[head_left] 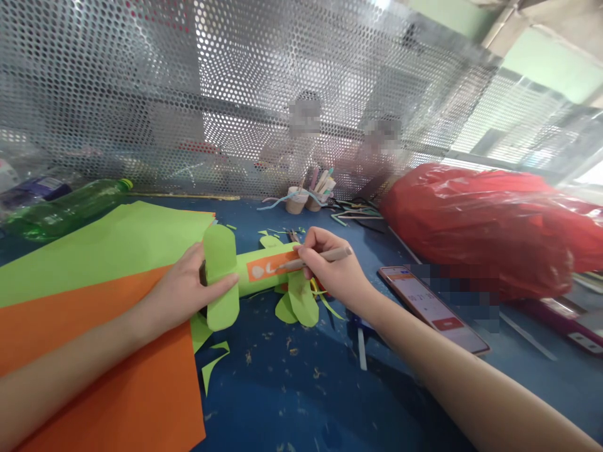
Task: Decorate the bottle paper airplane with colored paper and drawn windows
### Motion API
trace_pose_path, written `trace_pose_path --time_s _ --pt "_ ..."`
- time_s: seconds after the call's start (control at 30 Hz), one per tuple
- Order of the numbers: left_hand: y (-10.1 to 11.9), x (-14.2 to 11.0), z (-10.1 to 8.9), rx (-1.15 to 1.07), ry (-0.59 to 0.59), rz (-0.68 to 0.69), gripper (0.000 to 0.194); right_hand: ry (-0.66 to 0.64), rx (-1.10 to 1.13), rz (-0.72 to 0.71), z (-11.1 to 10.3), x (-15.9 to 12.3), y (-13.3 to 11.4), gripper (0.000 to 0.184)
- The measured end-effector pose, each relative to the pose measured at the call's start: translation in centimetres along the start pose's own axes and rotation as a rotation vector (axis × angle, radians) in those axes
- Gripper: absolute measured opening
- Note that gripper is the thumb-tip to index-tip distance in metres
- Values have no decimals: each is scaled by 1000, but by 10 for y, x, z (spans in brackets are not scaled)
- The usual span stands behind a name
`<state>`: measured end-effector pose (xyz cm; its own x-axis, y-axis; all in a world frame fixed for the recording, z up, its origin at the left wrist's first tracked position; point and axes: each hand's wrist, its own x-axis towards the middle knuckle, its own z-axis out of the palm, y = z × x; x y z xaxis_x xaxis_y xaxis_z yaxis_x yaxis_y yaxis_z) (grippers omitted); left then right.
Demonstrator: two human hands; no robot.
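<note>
A green paper tube point(244, 266) with rounded paper flaps at both ends lies sideways on the blue table. Along its upper side runs an orange paper strip point(258, 261) bearing pale marks. My left hand point(193, 282) grips the tube's left end, its thumb over a large green flap point(221, 242). In my right hand point(325, 260) is a light-coloured pen point(336, 253), pinched between thumb and fingers. The pen's tip is at the pale marks on the strip. More green flaps point(304, 301) stick out below my right hand.
Green sheets point(136, 232) and an orange sheet point(160, 376) lie at left, near a green bottle point(70, 204). Cups point(296, 202) of pens stand at the back by a perforated metal screen point(141, 94). A phone point(431, 307) and a red plastic bag point(475, 226) are at right. Paper scraps point(214, 364) lie in front.
</note>
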<state>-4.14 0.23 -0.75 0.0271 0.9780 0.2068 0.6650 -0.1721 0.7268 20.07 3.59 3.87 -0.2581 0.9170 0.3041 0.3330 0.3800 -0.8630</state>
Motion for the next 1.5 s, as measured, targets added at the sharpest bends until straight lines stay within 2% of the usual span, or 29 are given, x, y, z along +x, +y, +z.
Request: trace_pose_path --time_s 0.23,0.37,0.53,0.83,0.97,1.5 --pt "4 -1 -2 -4 -27 -51 69 -4 1 -12 0 -1 -1 17" --pt "5 -1 -4 -16 -65 -59 63 -8 16 -23 0 -1 -1 16" --pt "5 -1 -3 -6 -57 -73 65 -3 16 -19 0 0 0 16" --pt "-1 1 0 19 -3 -17 66 -2 13 -15 1 -2 -2 16" --pt "0 0 -1 32 -31 -39 64 -16 20 -16 1 -1 0 15" --pt "0 0 -2 18 -14 -34 69 13 26 -16 -2 1 5 19"
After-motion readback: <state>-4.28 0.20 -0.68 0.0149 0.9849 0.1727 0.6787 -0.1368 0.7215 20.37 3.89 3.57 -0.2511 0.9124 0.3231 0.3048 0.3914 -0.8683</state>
